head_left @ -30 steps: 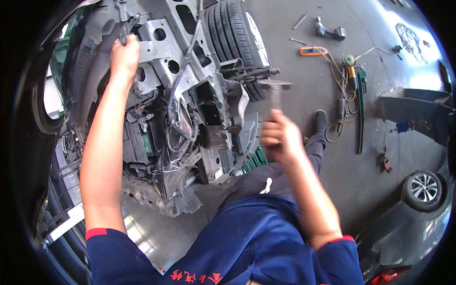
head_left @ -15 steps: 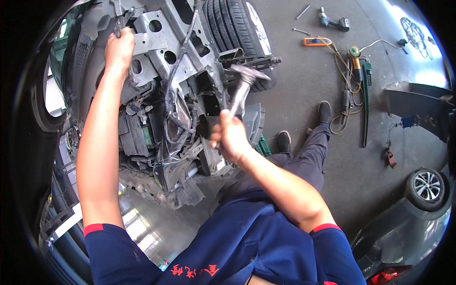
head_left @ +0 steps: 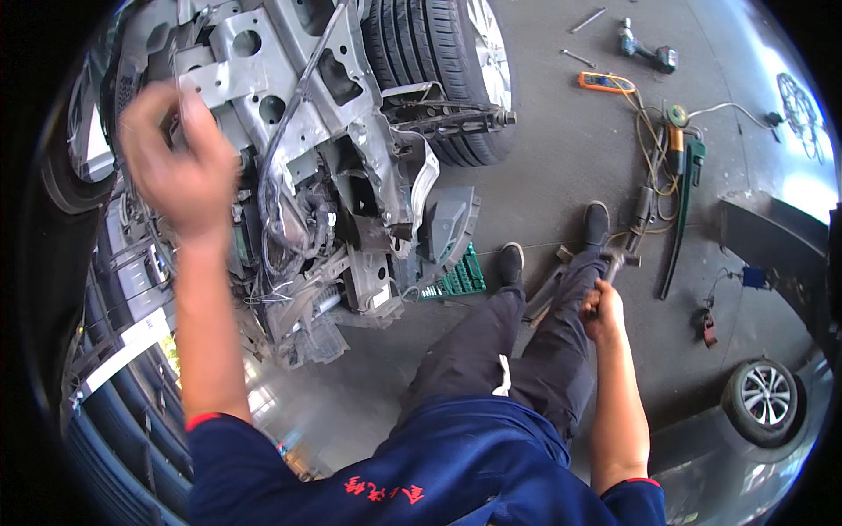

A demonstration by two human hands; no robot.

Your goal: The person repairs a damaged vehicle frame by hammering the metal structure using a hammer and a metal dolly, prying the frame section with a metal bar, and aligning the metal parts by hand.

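Observation:
My right hand [head_left: 602, 313] is closed around the handle of a hammer [head_left: 619, 259], held low beside my right leg with its head up. On the other side, my left hand [head_left: 180, 167] is raised over the stripped front end of a car. Motion smears it, but the thumb and fingers look curved apart with nothing visible between them. Just beyond the hand lies the bare metal frame [head_left: 250, 66], a grey structure with round holes. A black cable [head_left: 303, 88] runs down across it. Some loose wiring and torn parts hang at the near end.
A tyre [head_left: 421, 70] stands right of the frame. A green tool tray [head_left: 456, 273] lies near my feet. On the floor to the right are a cordless impact wrench [head_left: 647, 48], an orange meter [head_left: 605, 82], a long green pipe wrench [head_left: 684, 206] and cables. Another car's wheel [head_left: 765, 399] is at lower right.
My right hand has swung the hammer from over the car down to the right, beside my leg. My left hand has come away from the frame toward me, its fingers loosened. The view has shifted.

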